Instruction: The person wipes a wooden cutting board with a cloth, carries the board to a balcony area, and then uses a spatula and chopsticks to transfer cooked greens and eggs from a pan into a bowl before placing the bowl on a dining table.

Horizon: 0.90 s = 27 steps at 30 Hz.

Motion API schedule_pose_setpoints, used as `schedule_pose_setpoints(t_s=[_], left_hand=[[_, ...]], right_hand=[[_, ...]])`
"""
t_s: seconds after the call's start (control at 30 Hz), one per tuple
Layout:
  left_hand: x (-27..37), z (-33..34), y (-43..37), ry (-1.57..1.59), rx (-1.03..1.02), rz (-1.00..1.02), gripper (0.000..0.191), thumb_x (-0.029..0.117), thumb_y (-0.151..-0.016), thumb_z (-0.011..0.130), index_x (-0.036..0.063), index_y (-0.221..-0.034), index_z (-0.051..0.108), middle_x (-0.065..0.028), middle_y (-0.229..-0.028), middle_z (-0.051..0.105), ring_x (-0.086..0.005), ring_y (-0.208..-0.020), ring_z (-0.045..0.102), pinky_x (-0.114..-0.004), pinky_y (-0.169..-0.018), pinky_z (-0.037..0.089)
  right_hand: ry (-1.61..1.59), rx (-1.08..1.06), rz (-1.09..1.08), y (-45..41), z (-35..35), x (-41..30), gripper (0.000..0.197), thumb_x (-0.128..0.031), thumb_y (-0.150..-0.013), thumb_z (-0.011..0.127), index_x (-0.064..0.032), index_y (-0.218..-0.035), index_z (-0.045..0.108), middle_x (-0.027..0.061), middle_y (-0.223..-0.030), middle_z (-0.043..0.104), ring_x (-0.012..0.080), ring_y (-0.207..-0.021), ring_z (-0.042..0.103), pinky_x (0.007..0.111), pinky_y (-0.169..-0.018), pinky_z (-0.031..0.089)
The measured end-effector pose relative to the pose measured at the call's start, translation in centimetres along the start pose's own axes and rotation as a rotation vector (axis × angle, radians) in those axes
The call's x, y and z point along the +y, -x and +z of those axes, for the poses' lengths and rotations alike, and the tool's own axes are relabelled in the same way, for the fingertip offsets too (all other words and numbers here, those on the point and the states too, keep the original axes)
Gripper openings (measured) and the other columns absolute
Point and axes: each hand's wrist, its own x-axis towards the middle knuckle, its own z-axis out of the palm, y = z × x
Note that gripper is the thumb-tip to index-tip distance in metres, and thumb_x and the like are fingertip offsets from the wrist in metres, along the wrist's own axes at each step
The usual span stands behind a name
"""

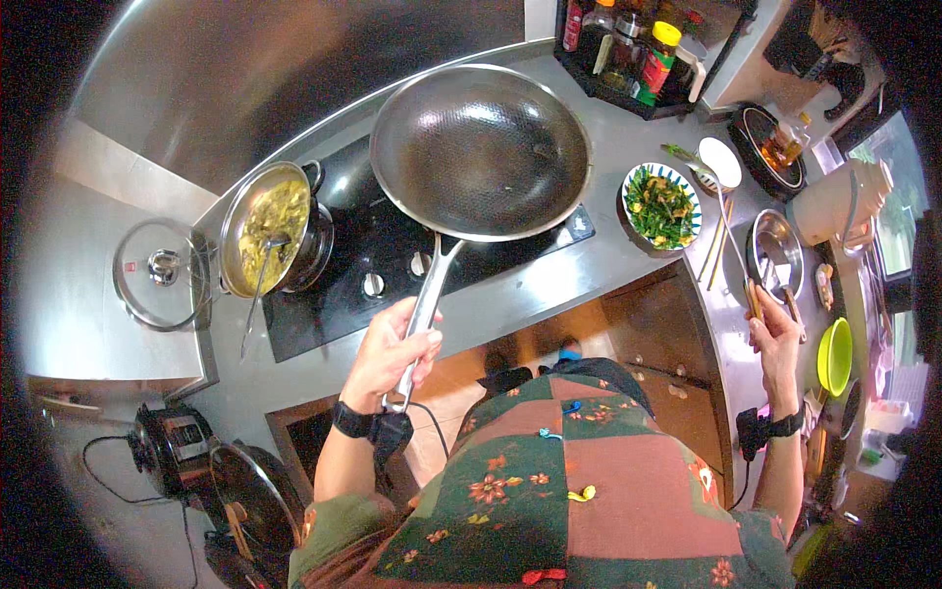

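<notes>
My left hand point(397, 350) is closed around the metal handle of a wok point(482, 147), which is over the black cooktop point(346, 294). The wok's dark, textured inside holds no food. My right hand point(776, 327) grips the wooden handle of a long metal cooking utensil point(731, 228). Its far end reaches the small white bowl point(720, 163), and something green shows beside that end. To the left of the shaft stands a patterned bowl of cooked green vegetables point(660, 206). A pair of chopsticks point(712, 247) lies between that bowl and the shaft.
A pot of yellowish food point(272, 221) with a ladle point(259, 283) in it stands on the left. Beyond it lies a glass lid point(162, 272). Seasoning bottles point(655, 66) stand at the back right. A metal bowl point(776, 247), a large flask point(839, 202) and a green basin point(835, 357) line the right counter.
</notes>
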Motion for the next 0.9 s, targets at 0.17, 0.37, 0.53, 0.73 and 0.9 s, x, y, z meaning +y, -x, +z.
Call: schedule_pose_setpoints(t_s=[0.17, 0.37, 0.53, 0.73, 0.9], left_hand=[[0.2, -1.6, -1.8, 0.042, 0.034, 0.031, 0.025, 0.012, -0.084, 0.065, 0.001, -0.103, 0.053, -0.002, -0.059, 0.048, -0.007, -0.035, 0.04, -0.021, -0.033, 0.035], [-0.5, -3.8, -4.4, 0.125, -0.005, 0.04, 0.023, 0.01, -0.085, 0.062, 0.0005, -0.104, 0.052, -0.0014, -0.058, 0.048, -0.0063, -0.035, 0.039, -0.02, -0.033, 0.034], [-0.3, -5.6, -5.3, 0.064, -0.02, 0.018, 0.023, 0.01, -0.087, 0.06, 0.0007, -0.106, 0.051, 0.0002, -0.057, 0.046, -0.0055, -0.037, 0.04, -0.019, -0.034, 0.034], [0.7, -7.9, -5.1, -0.103, -0.016, 0.033, 0.027, 0.01, -0.085, 0.062, 0.0011, -0.109, 0.053, -0.0033, -0.062, 0.052, -0.0094, -0.042, 0.047, -0.023, -0.041, 0.039], [4.0, -2.3, -3.3, -1.327, 0.615, 0.654, 0.032, 0.002, -0.081, 0.061, 0.0028, -0.112, 0.056, -0.0101, -0.082, 0.06, -0.0214, -0.072, 0.059, -0.032, -0.066, 0.049]], right_hand=[[-0.07, -0.008, 0.065, 0.8, 1.3, 1.0, 0.046, 0.001, -0.084, 0.056, -0.0108, -0.129, 0.055, 0.0001, -0.088, 0.065, 0.0035, -0.061, 0.049, 0.018, -0.052, 0.04], [-0.276, -0.055, 0.136, 1.8, 2.0, 1.5, 0.044, -0.002, -0.086, 0.058, -0.01, -0.129, 0.054, 0.005, -0.09, 0.067, 0.0032, -0.057, 0.049, 0.017, -0.05, 0.041], [-0.407, -0.08, 0.201, 2.4, 3.0, 0.8, 0.046, -0.004, -0.086, 0.058, -0.0089, -0.131, 0.051, 0.0053, -0.088, 0.066, 0.0054, -0.053, 0.05, 0.017, -0.047, 0.041], [-0.524, -0.139, 0.217, 2.7, 4.1, 0.1, 0.048, -0.007, -0.086, 0.06, -0.0046, -0.132, 0.048, 0.0055, -0.086, 0.063, 0.0061, -0.052, 0.049, 0.018, -0.045, 0.039], [-0.599, -0.104, 0.194, 3.7, 5.0, 0.5, 0.048, -0.006, -0.086, 0.06, -0.0036, -0.132, 0.048, 0.0065, -0.089, 0.065, 0.0065, -0.053, 0.05, 0.018, -0.045, 0.04]])
